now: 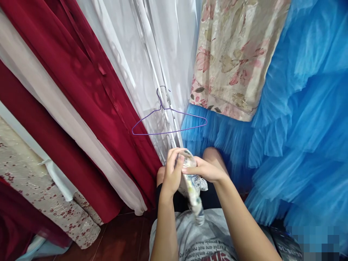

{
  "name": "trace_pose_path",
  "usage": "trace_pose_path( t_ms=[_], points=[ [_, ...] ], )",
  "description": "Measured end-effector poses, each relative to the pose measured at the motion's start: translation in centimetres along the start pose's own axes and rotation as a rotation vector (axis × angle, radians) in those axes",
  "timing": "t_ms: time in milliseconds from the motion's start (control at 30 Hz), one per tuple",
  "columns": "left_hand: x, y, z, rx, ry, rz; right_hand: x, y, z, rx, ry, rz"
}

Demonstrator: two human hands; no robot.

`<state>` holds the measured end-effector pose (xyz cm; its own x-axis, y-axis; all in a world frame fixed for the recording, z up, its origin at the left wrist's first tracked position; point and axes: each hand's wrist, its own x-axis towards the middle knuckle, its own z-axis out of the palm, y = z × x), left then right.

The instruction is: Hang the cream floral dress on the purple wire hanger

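Between my hands is a bunched piece of patterned cloth (193, 192), pale with yellow, green and dark blue marks; its kind cannot be made out. My left hand (174, 168) grips its upper end, fingers curled over the top edge. From the other side my right hand (205, 169) pinches the same end with the thumb across it. The cloth's loose part hangs down over my lap and is slightly blurred. Just beyond my hands, a thin purple wire hanger (170, 132) hangs in front of white fabric with nothing on it.
Dark red drapes (89, 94) and white curtains (122, 47) hang at left and centre. To the right are a floral cloth (231, 61) and a layered blue tulle dress (307, 119). Floral fabric (54, 199) hangs low at left above brown floor tiles (119, 239).
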<state>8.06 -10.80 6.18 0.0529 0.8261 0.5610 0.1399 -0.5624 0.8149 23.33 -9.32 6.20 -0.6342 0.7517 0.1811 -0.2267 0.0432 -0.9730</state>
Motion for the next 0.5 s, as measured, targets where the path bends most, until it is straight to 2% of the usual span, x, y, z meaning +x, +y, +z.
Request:
trace_pose_path(
  t_ms=[67, 133, 233, 300, 367, 433, 500],
  points=[
    [-0.5, -0.5, 0.1, -0.001, -0.215, -0.100, -1.0, -0.6, -0.7, 0.076, 0.145, -0.020],
    [-1.0, -1.5, 0.1, 0.008, -0.387, -0.203, -2.0, -1.3, -2.3, 0.091, 0.277, -0.054],
    [-1.0, -2.9, -0.6, 0.114, -0.543, -0.238, -2.3, -3.0, -6.5, -0.068, 0.467, -0.166],
    [-0.2, -3.1, -1.4, 0.253, -0.538, -0.227, -1.2, -4.7, -10.0, -0.307, 0.627, -0.291],
    [0.9, -2.6, -2.2, 0.373, -0.492, -0.199, 1.0, -6.9, -13.2, -0.669, 0.759, -0.422],
    [2.3, -1.5, -2.6, 0.422, -0.467, -0.130, 3.8, -9.3, -15.6, -0.842, 0.740, -0.444],
    [3.6, -0.1, -2.6, 0.431, -0.426, -0.035, 6.7, -11.3, -16.8, -1.007, 0.632, -0.438]
  ],
)
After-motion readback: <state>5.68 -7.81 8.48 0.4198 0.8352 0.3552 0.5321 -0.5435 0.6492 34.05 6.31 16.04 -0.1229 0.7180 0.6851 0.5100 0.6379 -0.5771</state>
